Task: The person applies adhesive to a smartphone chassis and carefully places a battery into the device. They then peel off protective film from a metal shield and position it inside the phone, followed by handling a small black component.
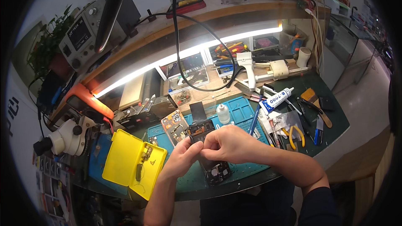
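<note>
An opened smartphone [218, 173] with dark bare internals lies in front of me, its upper part near a black flat panel [197, 113]. My left hand [181, 159] closes on the phone's left edge, thumb over the top. Above the phone's middle, my right hand [232, 143] is pinched shut, its fingertips nearly meeting my left thumb. Whatever sits in that pinch is hidden. Beneath the phone is a teal work mat [247, 163]. An orange-and-white tray of small parts [174, 126] lies just beyond my left hand, and a white dropper bottle [222, 113] stands past my right.
Left of my forearm sits an open yellow case [121, 159] holding small parts. On the right are a glue tube [277, 100], yellow-handled pliers [297, 137] and a brush [312, 97]. A white glue gun [247, 68] lies further back. A black cable [177, 50] hangs in front of the lit shelf.
</note>
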A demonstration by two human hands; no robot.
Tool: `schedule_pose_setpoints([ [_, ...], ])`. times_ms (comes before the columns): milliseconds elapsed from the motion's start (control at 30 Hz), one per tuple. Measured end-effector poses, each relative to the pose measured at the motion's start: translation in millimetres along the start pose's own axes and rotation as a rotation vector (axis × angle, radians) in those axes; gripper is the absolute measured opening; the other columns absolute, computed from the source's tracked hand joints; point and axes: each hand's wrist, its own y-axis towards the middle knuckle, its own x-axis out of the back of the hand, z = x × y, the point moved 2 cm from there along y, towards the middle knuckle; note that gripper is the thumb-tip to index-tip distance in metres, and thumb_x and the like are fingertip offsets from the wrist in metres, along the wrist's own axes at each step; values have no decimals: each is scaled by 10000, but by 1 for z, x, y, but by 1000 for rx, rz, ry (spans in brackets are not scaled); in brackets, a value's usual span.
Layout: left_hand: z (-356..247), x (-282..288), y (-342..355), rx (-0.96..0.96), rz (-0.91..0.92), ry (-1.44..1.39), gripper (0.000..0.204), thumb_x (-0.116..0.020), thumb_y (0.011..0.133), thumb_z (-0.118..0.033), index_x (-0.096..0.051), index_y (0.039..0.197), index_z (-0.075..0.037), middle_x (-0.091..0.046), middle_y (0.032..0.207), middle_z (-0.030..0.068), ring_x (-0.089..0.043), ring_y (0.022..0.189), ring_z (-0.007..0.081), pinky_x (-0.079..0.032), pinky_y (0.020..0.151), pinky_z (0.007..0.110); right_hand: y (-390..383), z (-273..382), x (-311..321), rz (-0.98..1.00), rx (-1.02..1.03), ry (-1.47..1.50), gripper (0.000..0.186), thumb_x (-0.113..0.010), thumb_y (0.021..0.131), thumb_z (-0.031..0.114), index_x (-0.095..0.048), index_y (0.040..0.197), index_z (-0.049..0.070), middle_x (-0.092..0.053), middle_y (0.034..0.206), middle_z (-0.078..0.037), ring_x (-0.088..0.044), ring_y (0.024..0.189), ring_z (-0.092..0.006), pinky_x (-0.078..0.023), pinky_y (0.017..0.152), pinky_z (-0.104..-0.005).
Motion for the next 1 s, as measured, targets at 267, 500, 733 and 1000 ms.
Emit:
schedule_pose_setpoints([
  [267,24,-17,-1,20,48,-49,735,-435,942,-616,-563,1197,61,-626,1097,101,-607,998,160,-489,848,293,-4,5,1,97,66,232,251,-698,886,248,-701,848,0,-675,716,-23,-601,659,-80,-483,616,-261],
  [500,31,7,6,-75,-133,158,674,-405,972,-593,-649,1005,35,-663,947,87,-633,849,144,-509,714,279,-6,-4,1,15,177,137,207,-661,892,213,-691,896,8,-670,730,-54,-617,675,-120,-497,626,-303],
  [733,17,1,-22,-12,-259,155,645,-410,985,-571,-618,1162,13,-670,1033,151,-662,914,210,-548,760,336,-4,11,3,235,194,-123,562,-626,854,523,-680,670,-6,-631,598,-146,-636,614,-339,-493,569,-415],
  [1000,36,2,-21,87,-199,201,697,-409,961,-614,-618,1152,23,-679,958,166,-654,872,232,-533,765,345,1,-17,-23,388,180,365,347,-622,902,272,-723,688,18,-669,586,-66,-650,538,-173,-509,543,-310],
])
